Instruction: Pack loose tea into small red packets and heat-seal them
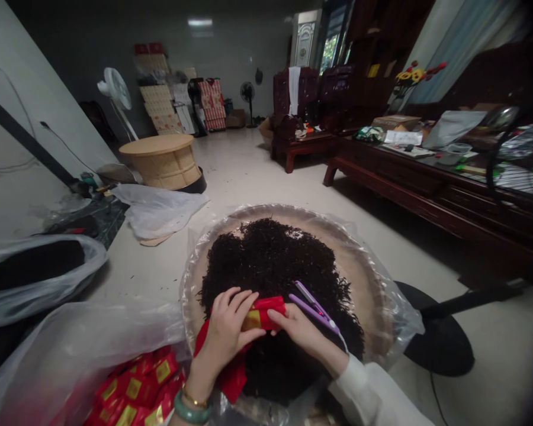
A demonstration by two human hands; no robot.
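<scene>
Two hands of yours are on one red packet [273, 305], held above the near part of the dark leaves [275, 254]. Your left hand [233, 325] lays its fingers over the packet's left part, thumb below; your right hand [295, 325] pinches the other end, thumb on top. The step looks like shaping or straightening a packet; whether it is filled, you cannot tell from here. The next move seems to call for an even grip and a flat, uncreased end, with the purple clamp [320, 317] within easy reach just beside your right hand.

The packet is shiny and soft-looking, with a gold patch between your hands. More red wrapping [233, 380] hangs below your left wrist. The leaves are thin, wiry and nearly black, heaped loosely in a round, tan tray [357, 266] with clear, crinkled plastic [406, 319] around its edge. The clamp is long, slim and smooth, its two arms parted, with a pale cord. At your left, small plump packets [140, 387] with gold squares lie piled beside a cloudy plastic bag [93, 331].
</scene>
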